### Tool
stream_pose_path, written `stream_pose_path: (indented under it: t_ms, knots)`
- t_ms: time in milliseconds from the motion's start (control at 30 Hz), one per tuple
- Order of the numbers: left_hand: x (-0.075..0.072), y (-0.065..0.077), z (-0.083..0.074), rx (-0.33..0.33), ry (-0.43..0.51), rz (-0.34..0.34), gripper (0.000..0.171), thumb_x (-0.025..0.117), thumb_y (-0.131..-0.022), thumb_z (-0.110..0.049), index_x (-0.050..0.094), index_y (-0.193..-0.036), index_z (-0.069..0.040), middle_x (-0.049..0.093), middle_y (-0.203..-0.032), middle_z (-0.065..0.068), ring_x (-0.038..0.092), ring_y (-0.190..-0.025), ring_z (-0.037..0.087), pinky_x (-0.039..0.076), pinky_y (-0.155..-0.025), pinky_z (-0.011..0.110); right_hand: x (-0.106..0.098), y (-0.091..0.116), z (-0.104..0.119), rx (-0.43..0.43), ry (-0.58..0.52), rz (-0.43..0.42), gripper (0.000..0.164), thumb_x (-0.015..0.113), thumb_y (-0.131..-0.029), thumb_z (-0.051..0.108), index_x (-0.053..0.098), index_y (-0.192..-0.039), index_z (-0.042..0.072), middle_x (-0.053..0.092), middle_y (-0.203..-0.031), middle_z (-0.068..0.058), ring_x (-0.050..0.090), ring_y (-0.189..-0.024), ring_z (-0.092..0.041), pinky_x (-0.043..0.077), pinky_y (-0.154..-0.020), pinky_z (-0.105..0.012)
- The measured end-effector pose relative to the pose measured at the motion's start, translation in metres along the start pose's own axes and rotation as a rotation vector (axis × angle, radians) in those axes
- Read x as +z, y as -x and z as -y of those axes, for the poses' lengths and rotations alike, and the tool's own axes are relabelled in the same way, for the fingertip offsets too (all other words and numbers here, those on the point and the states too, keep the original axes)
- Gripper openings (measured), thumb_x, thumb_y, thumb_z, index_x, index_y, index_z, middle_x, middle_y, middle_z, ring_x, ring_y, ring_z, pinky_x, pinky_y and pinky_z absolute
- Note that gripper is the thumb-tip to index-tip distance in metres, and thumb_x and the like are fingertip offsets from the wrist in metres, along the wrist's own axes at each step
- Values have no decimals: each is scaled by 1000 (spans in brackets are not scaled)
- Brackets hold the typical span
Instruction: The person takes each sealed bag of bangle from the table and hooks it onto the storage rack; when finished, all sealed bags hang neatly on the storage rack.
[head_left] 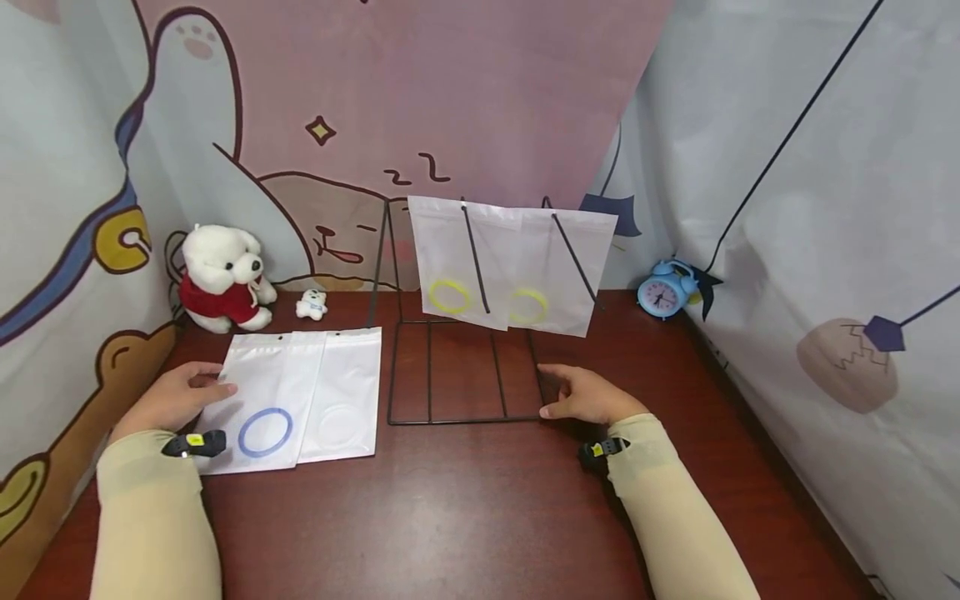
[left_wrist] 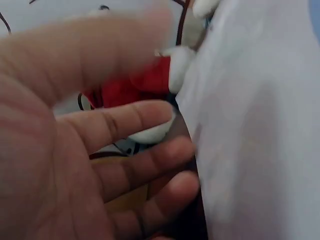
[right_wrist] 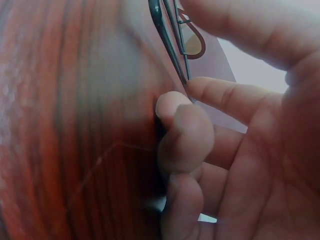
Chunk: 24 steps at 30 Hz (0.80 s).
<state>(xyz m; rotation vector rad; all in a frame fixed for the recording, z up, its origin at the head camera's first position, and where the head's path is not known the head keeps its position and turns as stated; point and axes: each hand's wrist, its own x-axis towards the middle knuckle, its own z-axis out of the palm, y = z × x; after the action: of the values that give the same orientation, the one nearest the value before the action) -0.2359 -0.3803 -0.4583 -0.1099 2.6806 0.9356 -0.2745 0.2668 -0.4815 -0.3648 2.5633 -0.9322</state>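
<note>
My left hand is beside the left edge of a white zip-top bag with a blue ring showing on it. Its fingers are loosely bent, and the thumb is apart from them in the left wrist view. A second white bag, with a pale ring, partly overlaps the first. At the right front corner of a black wire rack is my right hand. Its thumb and index finger are spread along the side wire, with the other fingers curled. Two white bags with yellow rings hang from the rack's prongs.
A white plush bear in red sits at the back left, with a small white bear figure next to it. At the back right stands a blue alarm clock. Printed cloth walls surround the brown table.
</note>
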Motion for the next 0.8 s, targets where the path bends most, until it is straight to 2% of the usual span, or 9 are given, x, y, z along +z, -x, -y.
stream_pose_path:
  t_ms: [167, 400, 500, 667, 800]
  knots:
    - [1, -2, 2, -43, 13, 0, 89, 68, -100, -48, 31, -151, 14, 45, -136, 43, 51, -116, 54, 51, -94, 64, -1, 1, -1, -11, 8, 3, 87, 87, -88, 30, 44, -161, 12, 58, -69, -1, 53, -66, -17, 45, -60, -32]
    - [7, -5, -6, -156, 17, -4, 108, 79, -90, -50, 20, -154, 14, 33, -145, 48, 41, -125, 62, 44, -100, 76, -1, 0, -3, -22, 3, 6, 86, 87, -89, 32, 44, -160, 11, 59, -71, -1, 54, -66, -16, 45, -60, -32]
    - [13, -7, -10, -199, 13, -12, 112, 82, -87, -47, 17, -155, 14, 34, -144, 47, 42, -124, 61, 46, -97, 75, -1, -1, -4, -29, 5, 4, 86, 87, -89, 33, 44, -160, 10, 59, -72, -2, 55, -67, -16, 45, -60, -32]
    - [20, -11, -17, -225, -34, -41, 107, 82, -86, -42, 20, -155, 13, 40, -141, 46, 47, -121, 61, 49, -92, 72, -1, -1, -5, -22, -4, 4, 86, 87, -88, 33, 45, -160, 11, 59, -72, -1, 55, -67, -17, 46, -60, -32]
    - [22, -13, -21, -219, -51, -48, 104, 81, -87, -38, 21, -154, 14, 40, -141, 47, 46, -125, 64, 47, -95, 73, -1, -1, -3, -19, -11, 3, 86, 87, -88, 32, 45, -160, 11, 59, -71, -1, 54, -67, -17, 45, -59, -32]
